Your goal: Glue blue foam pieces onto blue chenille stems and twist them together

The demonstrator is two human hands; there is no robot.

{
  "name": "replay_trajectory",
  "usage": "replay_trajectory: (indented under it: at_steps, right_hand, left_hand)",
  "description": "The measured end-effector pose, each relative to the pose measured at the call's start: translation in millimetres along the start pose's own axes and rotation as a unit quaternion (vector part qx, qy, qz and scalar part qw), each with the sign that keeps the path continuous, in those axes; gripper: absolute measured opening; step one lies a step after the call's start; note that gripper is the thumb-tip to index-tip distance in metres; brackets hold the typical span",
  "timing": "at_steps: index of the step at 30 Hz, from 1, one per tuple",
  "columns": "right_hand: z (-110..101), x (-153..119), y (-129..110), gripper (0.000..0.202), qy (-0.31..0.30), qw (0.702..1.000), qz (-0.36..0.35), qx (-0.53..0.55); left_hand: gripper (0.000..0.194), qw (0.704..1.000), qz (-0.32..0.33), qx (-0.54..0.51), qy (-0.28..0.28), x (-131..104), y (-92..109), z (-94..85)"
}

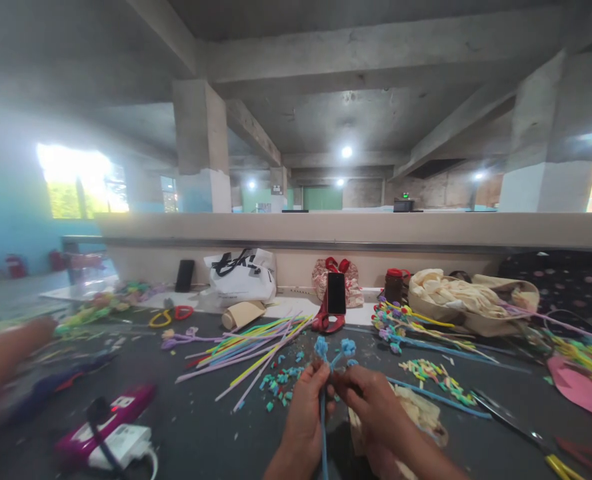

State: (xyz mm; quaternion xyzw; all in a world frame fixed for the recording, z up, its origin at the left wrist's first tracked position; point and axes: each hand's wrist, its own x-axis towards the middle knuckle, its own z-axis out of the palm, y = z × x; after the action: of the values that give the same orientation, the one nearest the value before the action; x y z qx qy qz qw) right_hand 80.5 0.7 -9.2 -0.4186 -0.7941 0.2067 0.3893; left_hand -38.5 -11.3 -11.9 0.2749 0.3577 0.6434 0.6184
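Observation:
My left hand pinches a blue pipe cleaner, whose long stem hangs down toward me. Two fluffy blue curled tips rise above my fingers. At the same spot my right hand has its fingers closed on the blue strands, though its fingertips are partly hidden. Small cut teal and blue pieces lie scattered just left of my hands. To the right is a pile of short yellow, green and pink bits. Beneath my right wrist sits a crumpled cream cloth.
Loose coloured pipe cleaners spread left of centre. Scissors lie right, red-handled ones farther back. A phone stands ahead. A purple power strip with a white charger is at front left. Another person's blurred arm reaches in from the left.

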Motion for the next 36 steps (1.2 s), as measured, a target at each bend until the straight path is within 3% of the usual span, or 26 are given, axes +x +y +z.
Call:
replay_trajectory:
  at_steps: [4, 10, 23, 36]
  right_hand:
    - [1, 4, 4, 0.013, 0.016, 0.989, 0.05, 0.141]
    - [9, 8, 9, 0.018, 0.061, 0.929, 0.091, 0.353]
    - [1, 3, -4, 0.024, 0.112, 0.906, 0.121, 0.389]
    - [1, 3, -3, 0.026, 0.126, 0.906, 0.117, 0.387]
  left_hand:
    - [0.024, 1.0, 0.01, 0.001, -0.021, -1, 2, 0.5]
    - [0.023, 0.996, 0.025, 0.07, -0.045, -3, -3, 1.7]
    - [0.022, 0.991, 0.056, 0.103, -0.061, -8, -6, 5.9]
    - [0.022, 0.987, 0.059, 0.133, -0.066, -5, -9, 1.3]
